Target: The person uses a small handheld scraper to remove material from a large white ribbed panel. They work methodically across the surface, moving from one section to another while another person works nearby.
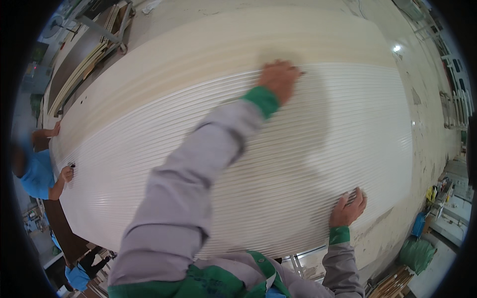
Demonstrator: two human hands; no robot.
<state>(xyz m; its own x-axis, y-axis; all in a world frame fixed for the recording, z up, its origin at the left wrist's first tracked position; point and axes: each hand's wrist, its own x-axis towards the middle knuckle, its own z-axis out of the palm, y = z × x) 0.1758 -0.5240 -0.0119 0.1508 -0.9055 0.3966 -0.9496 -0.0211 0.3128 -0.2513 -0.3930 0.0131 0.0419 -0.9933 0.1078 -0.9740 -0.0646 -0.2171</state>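
A large white panel [198, 149] with fine parallel ridges lies flat in front of me, its far part a smooth pale band. My left hand [279, 79] reaches across to the border between the ridges and the smooth band. Its fingers are curled in, and a small dark tip shows beside them; what they hold is too small and blurred to name. Lower right, my right hand [349, 207] rests on the ridged surface near the panel's right end, fingers apart and slightly bent, holding nothing that I can see.
At the panel's left end a co-worker in a blue shirt [37, 171] has both hands at it, one on a small dark thing. A metal cart [107, 32] with boards stands far left. Another person in blue [78, 275] is lower left. A green bag [417, 256] lies lower right.
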